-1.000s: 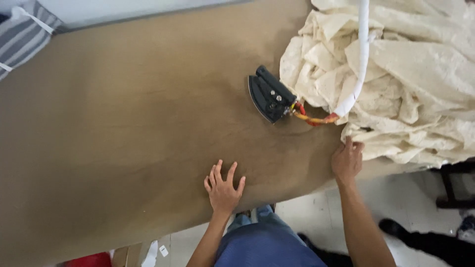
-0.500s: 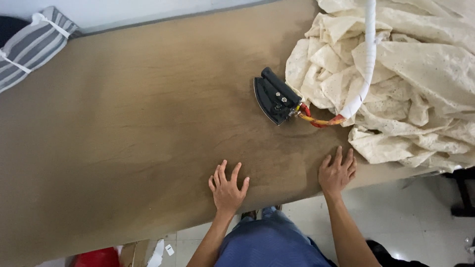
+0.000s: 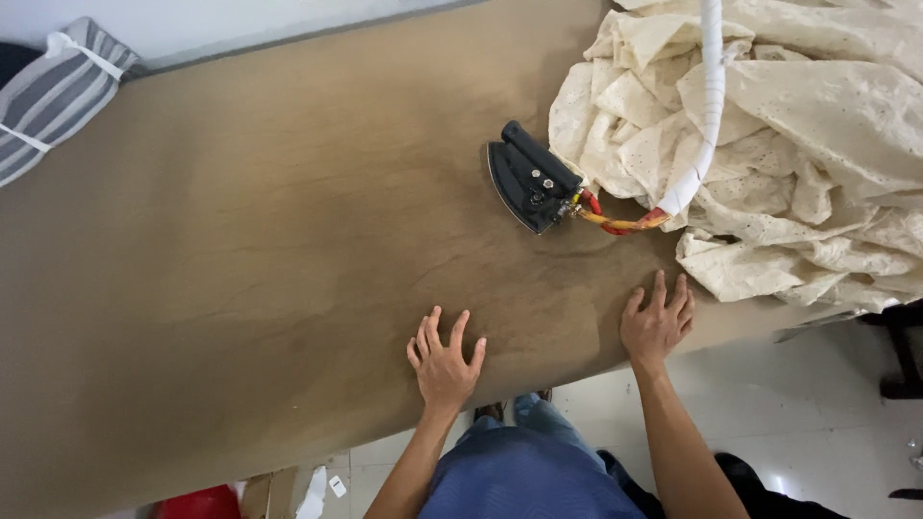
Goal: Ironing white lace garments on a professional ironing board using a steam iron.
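Note:
My left hand (image 3: 445, 360) lies flat, fingers spread, on the brown padded ironing table (image 3: 240, 221) near its front edge. My right hand (image 3: 657, 320) also rests flat on the table, fingers apart, just left of the heap of cream cloth (image 3: 798, 125). Neither hand holds anything. A black iron (image 3: 530, 178) lies on the table beyond my hands, with a red and yellow cord (image 3: 615, 219) leading to a white wrapped hose (image 3: 707, 106) that crosses the cloth.
A grey striped bundle tied with white tape (image 3: 53, 91) sits at the far left corner. Below the table edge are a pale tiled floor (image 3: 817, 423), a red object (image 3: 197, 505) and a dark stool leg (image 3: 899, 356).
My right hand has moved left, away from the edge of the cloth heap, and now lies flat on bare table. The left hand has stayed in place.

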